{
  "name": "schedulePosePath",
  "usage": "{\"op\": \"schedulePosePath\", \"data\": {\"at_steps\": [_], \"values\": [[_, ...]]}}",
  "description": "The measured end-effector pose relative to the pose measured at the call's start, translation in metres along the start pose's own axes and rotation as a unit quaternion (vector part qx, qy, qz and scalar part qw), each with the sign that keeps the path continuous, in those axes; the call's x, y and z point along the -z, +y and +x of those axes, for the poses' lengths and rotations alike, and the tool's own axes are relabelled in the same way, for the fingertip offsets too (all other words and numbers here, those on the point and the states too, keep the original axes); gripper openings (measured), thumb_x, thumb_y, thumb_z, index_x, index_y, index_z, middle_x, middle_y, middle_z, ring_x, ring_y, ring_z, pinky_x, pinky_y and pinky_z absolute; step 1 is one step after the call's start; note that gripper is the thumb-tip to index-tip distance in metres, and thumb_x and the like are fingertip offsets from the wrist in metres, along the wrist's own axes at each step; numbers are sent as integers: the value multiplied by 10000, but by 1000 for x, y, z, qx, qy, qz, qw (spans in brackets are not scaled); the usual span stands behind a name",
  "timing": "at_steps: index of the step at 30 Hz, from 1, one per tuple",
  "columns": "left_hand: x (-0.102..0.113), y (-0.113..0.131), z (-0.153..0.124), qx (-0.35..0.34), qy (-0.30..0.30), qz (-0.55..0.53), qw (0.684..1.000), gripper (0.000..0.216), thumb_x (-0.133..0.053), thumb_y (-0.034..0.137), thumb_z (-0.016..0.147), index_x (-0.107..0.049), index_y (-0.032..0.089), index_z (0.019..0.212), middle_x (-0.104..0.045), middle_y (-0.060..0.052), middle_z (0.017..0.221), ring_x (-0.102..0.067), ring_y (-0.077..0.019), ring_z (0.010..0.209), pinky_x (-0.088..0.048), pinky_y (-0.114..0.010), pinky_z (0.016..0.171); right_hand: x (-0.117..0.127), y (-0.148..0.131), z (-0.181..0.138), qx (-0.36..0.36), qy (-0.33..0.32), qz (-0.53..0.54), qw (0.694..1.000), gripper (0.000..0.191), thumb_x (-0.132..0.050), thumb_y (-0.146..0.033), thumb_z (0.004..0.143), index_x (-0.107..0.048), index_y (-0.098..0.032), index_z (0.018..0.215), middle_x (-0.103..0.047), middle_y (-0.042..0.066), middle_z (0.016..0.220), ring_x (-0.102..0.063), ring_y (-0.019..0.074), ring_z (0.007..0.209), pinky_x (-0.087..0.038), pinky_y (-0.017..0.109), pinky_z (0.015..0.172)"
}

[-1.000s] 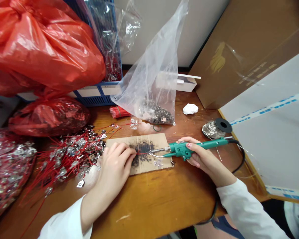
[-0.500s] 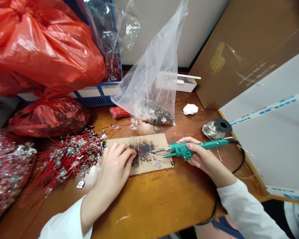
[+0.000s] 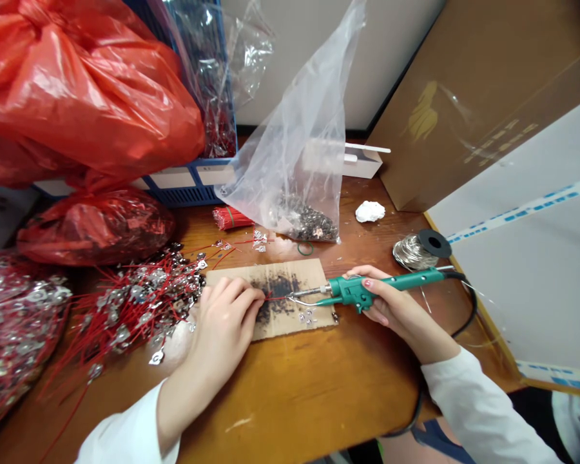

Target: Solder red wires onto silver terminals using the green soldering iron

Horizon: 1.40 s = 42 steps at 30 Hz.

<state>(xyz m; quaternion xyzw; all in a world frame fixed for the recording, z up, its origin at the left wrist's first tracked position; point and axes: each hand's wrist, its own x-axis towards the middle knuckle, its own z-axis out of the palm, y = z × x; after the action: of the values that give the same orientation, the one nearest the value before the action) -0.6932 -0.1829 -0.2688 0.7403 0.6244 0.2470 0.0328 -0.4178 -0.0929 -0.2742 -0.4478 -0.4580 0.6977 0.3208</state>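
Left fingers (image 3: 245, 298) around red wire (image 3: 272, 298)

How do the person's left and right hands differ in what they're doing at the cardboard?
The left hand pinches a thin red wire, while the right hand grips a green soldering iron. The left hand curls over the near side of the cardboard; the right hand comes from the opposite side, pointing the iron's tip toward the wire. Both hands are bare and come out of white sleeves.

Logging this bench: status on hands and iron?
Left hand pinching red wire on cardboard. Right hand gripping soldering iron, tip at wire end. Terminal pile beside left hand.
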Motion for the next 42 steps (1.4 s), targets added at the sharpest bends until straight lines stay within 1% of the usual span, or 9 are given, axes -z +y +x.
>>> {"op": "schedulePosePath", "data": {"at_steps": [4, 10, 19, 26, 31, 35, 39, 42], "values": [[-1, 0, 0, -2, 2, -2, 1000, 216, -463, 211, 963, -651, 214, 856, -668, -42, 857, -531, -211, 813, -329, -363, 686, 0, 0, 1, -4, -1, -2, 1000, 291, -656, -411, 757, -608, -200, 952, -575, -46, 583, -245, 19, 284, -123, 191, 301], [-1, 0, -1, -1, 2, -7, 1000, 206, -475, 210, 961, -659, 208, 869, -664, -44, 866, -532, -217, 823, -327, -363, 695, 1, 2, 1, -8, -2, 1, 1000, 301, -654, -417, 761, -605, -198, 962, -564, -52, 551, -266, 26, 277, -128, 188, 301], [3, 0, -3, -9, 7, -17, 1000, 182, -488, 198, 958, -652, 206, 879, -656, -39, 871, -522, -211, 827, -328, -358, 699, 1, 2, 0, -7, 8, 7, 1000, 284, -669, -398, 763, -611, -196, 954, -608, -28, 647, -259, 13, 292, -149, 185, 294], [4, 0, -2, -17, 20, -12, 1000, 166, -508, 175, 950, -654, 189, 872, -648, -37, 858, -515, -207, 818, -310, -350, 689, 2, 2, 1, -2, 0, 0, 1000, 288, -659, -407, 769, -610, -195, 958, -573, -48, 583, -252, 16, 282, -133, 184, 301], [4, 0, -3, -22, 25, -7, 999, 159, -524, 159, 942, -659, 177, 859, -640, -38, 838, -505, -206, 808, -304, -347, 688, 2, 3, 1, 1, -3, -2, 1000, 281, -652, -403, 773, -609, -196, 958, -593, -38, 634, -237, 9, 293, -122, 189, 299], [4, -1, -3, -22, 22, -8, 999, 151, -527, 159, 942, -658, 174, 869, -643, -38, 846, -504, -207, 818, -303, -345, 688, 2, 2, 1, -2, -5, 0, 1000, 277, -652, -399, 777, -614, -195, 961, -574, -47, 600, -248, 11, 288, -118, 187, 306], [3, -1, -2, -22, 21, -6, 1000, 149, -526, 165, 943, -657, 178, 874, -644, -38, 854, -504, -209, 821, -307, -348, 695, 1, 1, 1, -2, -3, 3, 1000, 294, -669, -405, 760, -612, -192, 953, -585, -44, 600, -262, 11, 281, -118, 185, 307], [3, -1, -2, -22, 22, -5, 999, 146, -528, 163, 942, -657, 175, 874, -644, -41, 855, -502, -209, 818, -306, -349, 694, 1, 1, 1, -3, -3, 2, 1000, 291, -665, -403, 765, -609, -190, 956, -563, -55, 559, -262, 17, 277, -122, 183, 308]]}}
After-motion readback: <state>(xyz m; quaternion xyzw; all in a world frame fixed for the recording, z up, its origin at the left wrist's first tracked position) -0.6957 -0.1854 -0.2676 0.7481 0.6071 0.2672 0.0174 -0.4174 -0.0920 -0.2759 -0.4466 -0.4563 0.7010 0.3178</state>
